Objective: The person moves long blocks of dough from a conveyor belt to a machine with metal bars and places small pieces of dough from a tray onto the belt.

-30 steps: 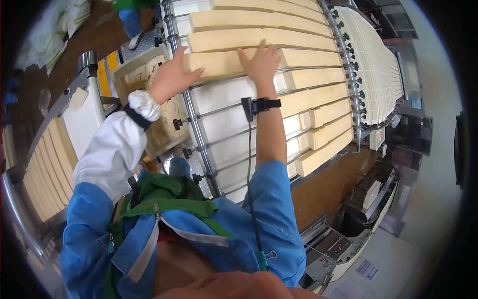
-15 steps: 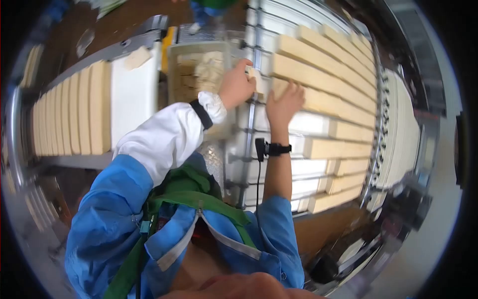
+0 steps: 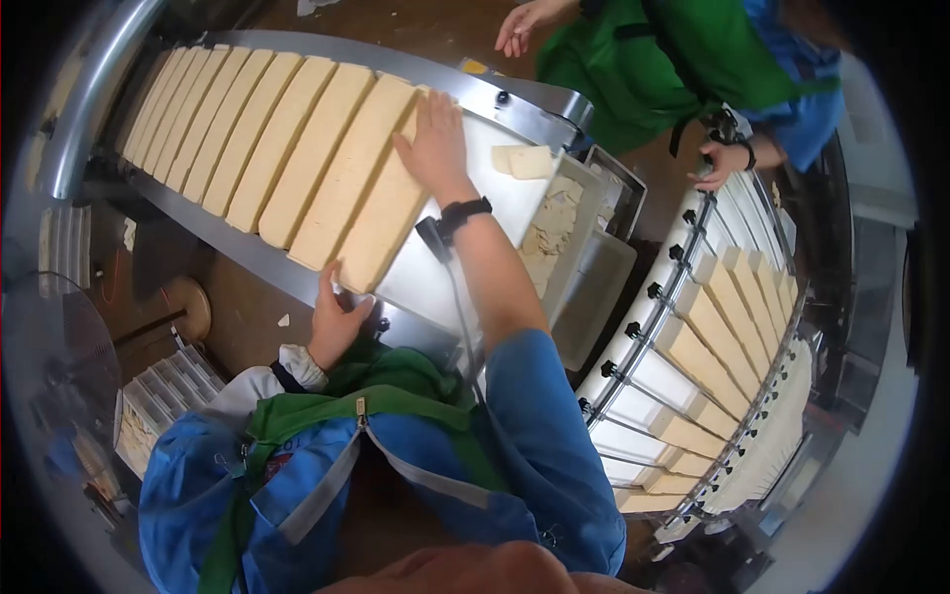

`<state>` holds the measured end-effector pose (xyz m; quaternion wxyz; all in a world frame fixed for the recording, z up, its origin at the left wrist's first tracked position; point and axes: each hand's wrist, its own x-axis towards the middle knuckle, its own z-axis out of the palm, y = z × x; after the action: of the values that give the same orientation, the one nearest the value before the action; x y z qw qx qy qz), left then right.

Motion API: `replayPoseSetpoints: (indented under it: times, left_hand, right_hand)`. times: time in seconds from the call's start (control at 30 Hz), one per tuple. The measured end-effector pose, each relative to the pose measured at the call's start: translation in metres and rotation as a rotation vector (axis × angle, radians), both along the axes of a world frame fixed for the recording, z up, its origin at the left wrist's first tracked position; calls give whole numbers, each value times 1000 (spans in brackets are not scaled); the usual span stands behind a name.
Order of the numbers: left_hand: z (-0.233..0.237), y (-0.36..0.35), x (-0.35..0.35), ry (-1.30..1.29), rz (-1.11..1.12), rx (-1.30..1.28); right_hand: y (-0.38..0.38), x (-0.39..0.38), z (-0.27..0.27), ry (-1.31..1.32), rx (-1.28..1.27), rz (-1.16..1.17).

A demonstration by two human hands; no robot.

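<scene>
The cream-coloured slab (image 3: 394,208) is laid at the open end of a packed row, toward 10 to 11 o'clock from the middle of the view, and is pressed close against the neighbouring slab (image 3: 351,173). It is carried on a white conveyor bed (image 3: 502,203), the bare part of which is seen toward 12 to 1 o'clock.

The far end of the slab is covered by the right hand (image 3: 436,148), at 11 to 12 o'clock; its fingers are extended along the side and the thumb is set apart over the top, so that the slab is touched but not clasped. The near end is met by the left hand (image 3: 339,322), at 9 o'clock, which is half open, with finger and thumb parted around the near corner; whether firm contact is made there cannot be told.

The slab can be judged fairly weighty for its length and only moderately stiff, with a dry, matt surface that is unlikely to slip. Sagging or a crack at mid-length could be expected if one end alone were lifted, and the corners may be easily dented; broken pale scraps (image 3: 529,161) are seen toward 1 o'clock. A hold is best taken at both ends together, with flat palms and light, even pressure, pinching being avoided.
</scene>
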<state>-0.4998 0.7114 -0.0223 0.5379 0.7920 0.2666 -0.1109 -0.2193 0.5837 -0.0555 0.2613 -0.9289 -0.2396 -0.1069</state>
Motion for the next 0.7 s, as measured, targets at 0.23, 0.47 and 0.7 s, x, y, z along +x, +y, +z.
replayPoseSetpoints:
  times: [0.23, 0.47, 0.7]
  left_hand:
    - [-5, 18, 23, 73, -46, -324]
    - [-13, 13, 36, 101, -213, -34]
    - [3, -12, 66, 1, -512, 327]
  right_hand:
    - [7, -5, -19, 10, -237, -110]
    - [5, 26, 12, 57, -278, -265]
    - [-160, -11, 23, 630, -129, -71]
